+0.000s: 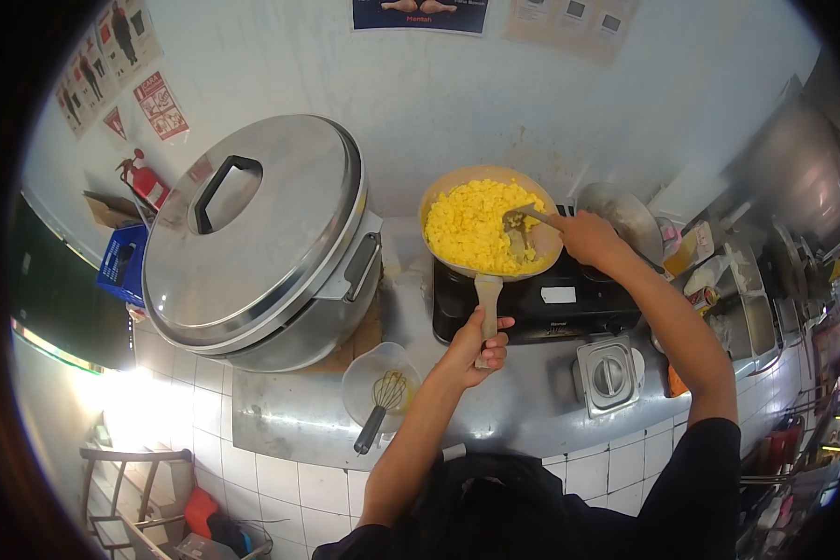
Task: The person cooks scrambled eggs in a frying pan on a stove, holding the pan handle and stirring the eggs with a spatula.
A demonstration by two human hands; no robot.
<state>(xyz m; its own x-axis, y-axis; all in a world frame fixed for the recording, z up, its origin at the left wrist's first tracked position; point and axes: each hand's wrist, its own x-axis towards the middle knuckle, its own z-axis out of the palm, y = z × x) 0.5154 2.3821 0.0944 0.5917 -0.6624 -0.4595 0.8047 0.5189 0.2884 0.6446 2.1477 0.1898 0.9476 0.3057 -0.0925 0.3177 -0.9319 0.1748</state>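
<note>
My left hand [476,350] is wrapped round the pale handle of a frying pan [491,280]. Yellow scrambled egg [471,224] in small lumps fills most of the pan, which is over a black gas stove [523,313]. In my right hand [588,241] is a spatula [532,215], its blade down in the egg at the pan's right side. Part of the pan's bottom shows beside the blade. Below and left of the pan, a whisk [383,411] leans in a clear bowl [362,373].
A large lidded metal pot [252,233] stands left on the steel counter [289,411]. Right of the frying pan is another metal pan [625,219] on the stove. A lidded steel container [609,375] sits at the counter's front. Food containers [747,308] line the right side.
</note>
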